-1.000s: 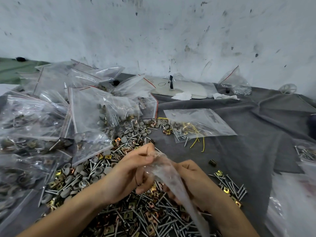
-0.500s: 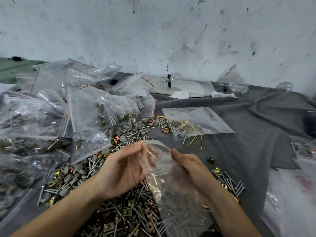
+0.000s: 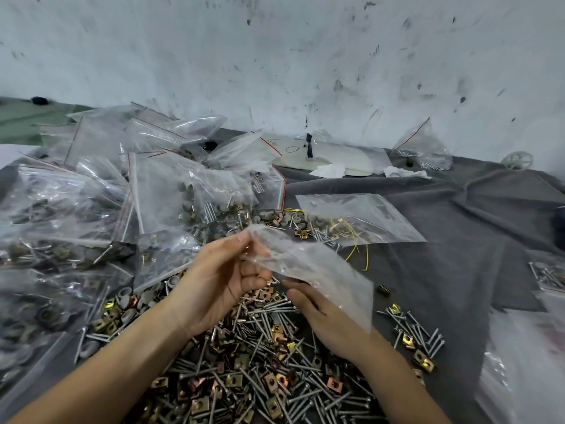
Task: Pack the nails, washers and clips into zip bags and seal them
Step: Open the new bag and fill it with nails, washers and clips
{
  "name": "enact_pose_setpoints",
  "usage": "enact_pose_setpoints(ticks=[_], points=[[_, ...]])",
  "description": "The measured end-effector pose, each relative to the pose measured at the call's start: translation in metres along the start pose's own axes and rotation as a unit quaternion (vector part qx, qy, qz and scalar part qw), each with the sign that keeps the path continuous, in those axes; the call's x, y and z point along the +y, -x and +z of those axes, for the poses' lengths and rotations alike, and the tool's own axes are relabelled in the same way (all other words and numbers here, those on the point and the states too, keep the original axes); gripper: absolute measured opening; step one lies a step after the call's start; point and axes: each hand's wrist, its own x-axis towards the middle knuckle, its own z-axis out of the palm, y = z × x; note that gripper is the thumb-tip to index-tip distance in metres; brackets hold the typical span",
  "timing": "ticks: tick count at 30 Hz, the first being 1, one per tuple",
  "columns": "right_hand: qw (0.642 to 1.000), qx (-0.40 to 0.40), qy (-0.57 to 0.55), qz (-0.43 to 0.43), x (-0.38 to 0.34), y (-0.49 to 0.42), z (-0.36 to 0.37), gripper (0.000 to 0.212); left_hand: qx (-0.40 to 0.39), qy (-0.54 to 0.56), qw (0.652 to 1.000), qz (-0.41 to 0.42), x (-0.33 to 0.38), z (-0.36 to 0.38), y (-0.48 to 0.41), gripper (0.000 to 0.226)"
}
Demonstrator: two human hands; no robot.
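My left hand (image 3: 226,280) pinches the top edge of an empty clear zip bag (image 3: 308,264) between thumb and fingertips, above the pile. The bag slants down to the right and drapes over my right hand (image 3: 327,319). That hand lies under the bag with its fingers fairly straight, just over the heap, and grips nothing that I can see. Below both hands lies a heap of loose nails and brass clips (image 3: 244,371). Grey washers (image 3: 128,301) lie at the heap's left edge.
Several filled zip bags (image 3: 76,209) are piled on the left. A bag with yellow wires (image 3: 360,215) lies behind my hands. A small cluster of nails and clips (image 3: 412,338) sits right. More plastic (image 3: 519,368) covers the right edge of the grey cloth (image 3: 458,246).
Both hands held the bag's mouth open half a second ago. Now my left hand alone holds the bag, raised higher, and my right hand has let go and dropped below it.
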Motion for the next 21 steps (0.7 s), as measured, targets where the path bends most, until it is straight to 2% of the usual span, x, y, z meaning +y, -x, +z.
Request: enact_pose_setpoints(ticks=[3,5,10,12,16,19,21], points=[[0.989,0.023,0.144,0.017,0.002,-0.006,-0.002,0.039,0.059,-0.104,0.992,0.047,0.001,-0.004,-0.001,0.022],[0.974,0.039,0.222,0.007,0.002,-0.008,-0.002,0.044,0.096,-0.198,0.972,0.079,0.001,-0.006,-0.003,0.018],[0.950,0.016,0.311,-0.003,0.000,-0.012,0.003,0.050,0.207,-0.300,0.913,0.186,-0.001,-0.010,-0.005,0.011],[0.950,0.018,0.312,-0.006,-0.002,-0.013,0.004,0.050,0.231,-0.398,0.858,0.228,-0.001,-0.012,-0.005,0.009],[0.960,0.100,0.261,-0.018,-0.004,-0.013,0.001,0.039,0.221,-0.580,0.711,0.330,-0.003,-0.016,-0.003,0.021],[0.946,0.160,0.282,0.000,-0.003,-0.011,-0.007,0.016,0.193,-0.642,0.647,0.364,-0.003,-0.016,-0.001,0.028],[0.942,0.190,0.275,0.017,-0.003,-0.008,-0.010,0.011,0.158,-0.676,0.620,0.365,-0.003,-0.016,0.000,0.028]])
